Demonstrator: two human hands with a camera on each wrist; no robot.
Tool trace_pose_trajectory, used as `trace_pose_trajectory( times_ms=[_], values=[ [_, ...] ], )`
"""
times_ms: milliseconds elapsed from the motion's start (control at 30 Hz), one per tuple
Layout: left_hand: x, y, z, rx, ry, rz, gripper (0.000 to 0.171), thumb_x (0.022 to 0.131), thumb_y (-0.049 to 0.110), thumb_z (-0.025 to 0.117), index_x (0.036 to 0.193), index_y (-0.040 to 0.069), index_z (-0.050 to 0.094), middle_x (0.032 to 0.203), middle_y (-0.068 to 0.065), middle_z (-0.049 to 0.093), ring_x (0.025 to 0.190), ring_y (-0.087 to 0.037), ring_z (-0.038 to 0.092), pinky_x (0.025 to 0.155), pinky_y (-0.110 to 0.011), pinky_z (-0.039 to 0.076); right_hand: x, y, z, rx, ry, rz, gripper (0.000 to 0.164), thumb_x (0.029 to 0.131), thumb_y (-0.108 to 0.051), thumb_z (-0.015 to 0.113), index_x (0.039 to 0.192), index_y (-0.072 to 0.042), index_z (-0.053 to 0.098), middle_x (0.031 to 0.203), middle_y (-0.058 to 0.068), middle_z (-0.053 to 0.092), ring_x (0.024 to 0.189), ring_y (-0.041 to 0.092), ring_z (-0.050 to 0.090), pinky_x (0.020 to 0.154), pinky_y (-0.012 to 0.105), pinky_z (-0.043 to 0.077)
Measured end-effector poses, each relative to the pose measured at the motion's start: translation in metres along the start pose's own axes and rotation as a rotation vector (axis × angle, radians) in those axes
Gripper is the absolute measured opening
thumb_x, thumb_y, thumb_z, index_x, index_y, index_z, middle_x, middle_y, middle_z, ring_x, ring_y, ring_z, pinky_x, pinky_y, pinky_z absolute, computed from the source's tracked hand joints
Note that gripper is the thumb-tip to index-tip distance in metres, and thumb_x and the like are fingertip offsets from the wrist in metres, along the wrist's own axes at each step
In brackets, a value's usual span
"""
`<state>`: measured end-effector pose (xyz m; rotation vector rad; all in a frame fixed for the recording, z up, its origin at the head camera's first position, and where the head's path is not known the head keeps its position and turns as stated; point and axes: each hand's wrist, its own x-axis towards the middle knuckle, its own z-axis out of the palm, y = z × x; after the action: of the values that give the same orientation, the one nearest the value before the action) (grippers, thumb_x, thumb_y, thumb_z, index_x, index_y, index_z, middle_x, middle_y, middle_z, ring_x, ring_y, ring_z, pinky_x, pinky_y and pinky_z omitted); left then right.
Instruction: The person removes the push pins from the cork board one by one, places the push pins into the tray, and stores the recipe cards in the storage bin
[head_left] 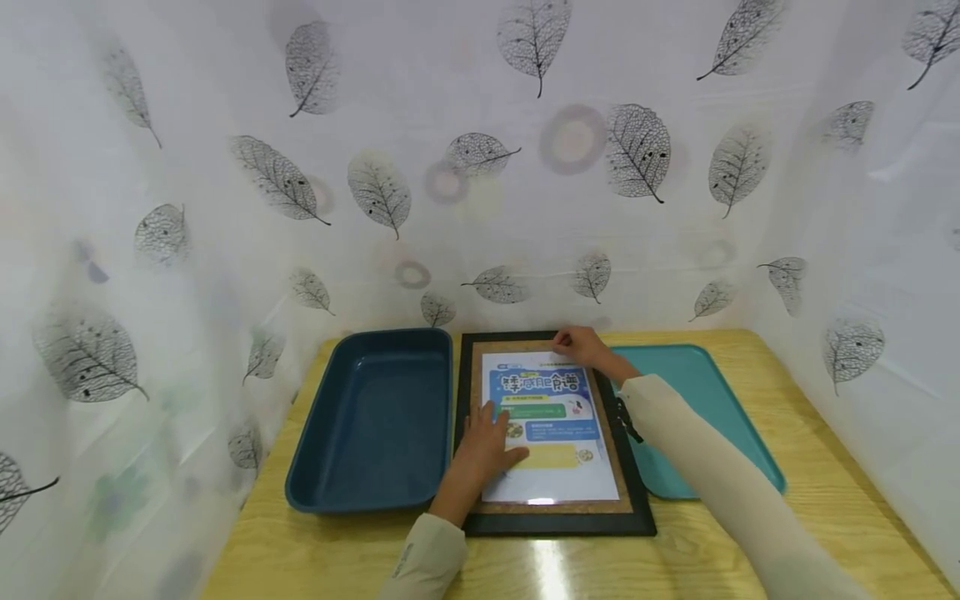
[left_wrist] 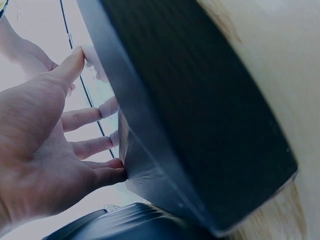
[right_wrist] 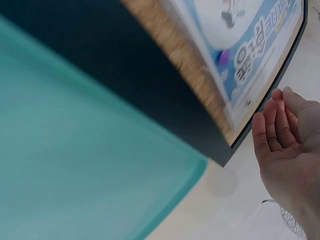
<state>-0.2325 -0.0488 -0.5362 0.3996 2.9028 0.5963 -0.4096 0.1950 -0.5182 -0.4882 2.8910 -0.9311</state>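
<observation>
A printed sheet [head_left: 551, 483] with a glossy surface and a blue heading lies on a cork board [head_left: 477, 375] in a wide black frame [head_left: 558, 525]. My left hand [head_left: 483, 446] rests on the sheet's left side, fingers spread, the tips touching its surface in the left wrist view. Over the board's top edge is my right hand [head_left: 585, 346]. Its fingers curl in and the thumb tip meets the forefinger [right_wrist: 280, 95]; no object shows between them. A small purple spot [right_wrist: 223, 57] stands out near the sheet's heading in the right wrist view.
A deep dark-blue bin [head_left: 375, 500] stands close on the board's left. To the right, a flat teal tray [head_left: 712, 392] lies under my right forearm, against the frame. All rest on a wooden table [head_left: 255, 533], enclosed by a leaf-patterned curtain [head_left: 465, 83].
</observation>
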Motion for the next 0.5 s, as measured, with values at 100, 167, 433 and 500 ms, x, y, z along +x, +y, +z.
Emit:
trace_pose_trajectory(
  times_ms=[100,167,433,500],
  values=[
    [0.000,0.001,-0.001,-0.010,-0.007,-0.009,0.079,0.093,0.047,0.077,0.152,0.003,0.049,0.164,-0.026,0.030,0.153,-0.049,0.022,0.123,-0.061,0.024,-0.003,0.008,-0.005,-0.016,0.023,-0.011,0.011,0.100,-0.009,0.068,0.101,0.002,0.071,0.098,0.016,0.072,0.093,0.030,0.068,0.086,0.045,0.057],
    [-0.001,0.001,-0.002,-0.012,-0.012,-0.014,0.079,0.093,0.047,0.076,0.153,0.003,0.048,0.164,-0.025,0.030,0.154,-0.048,0.021,0.124,-0.061,0.023,-0.006,0.014,-0.009,-0.024,0.026,-0.016,0.012,0.100,-0.009,0.068,0.101,0.002,0.070,0.098,0.016,0.072,0.093,0.031,0.068,0.085,0.045,0.057],
    [-0.002,0.002,-0.002,-0.016,0.011,0.006,0.078,0.093,0.046,0.077,0.151,0.002,0.050,0.163,-0.026,0.032,0.152,-0.051,0.023,0.122,-0.063,0.025,-0.016,0.029,-0.026,-0.025,0.034,-0.015,0.013,0.100,-0.008,0.067,0.101,0.004,0.070,0.096,0.018,0.071,0.089,0.031,0.068,0.078,0.044,0.058],
    [-0.003,0.002,-0.002,-0.018,0.024,0.022,0.077,0.092,0.045,0.078,0.150,0.000,0.051,0.161,-0.028,0.033,0.151,-0.051,0.026,0.121,-0.064,0.026,-0.018,0.033,-0.030,-0.034,0.039,-0.023,0.013,0.100,-0.007,0.067,0.101,0.005,0.069,0.096,0.020,0.071,0.090,0.034,0.068,0.079,0.046,0.058]
  ],
)
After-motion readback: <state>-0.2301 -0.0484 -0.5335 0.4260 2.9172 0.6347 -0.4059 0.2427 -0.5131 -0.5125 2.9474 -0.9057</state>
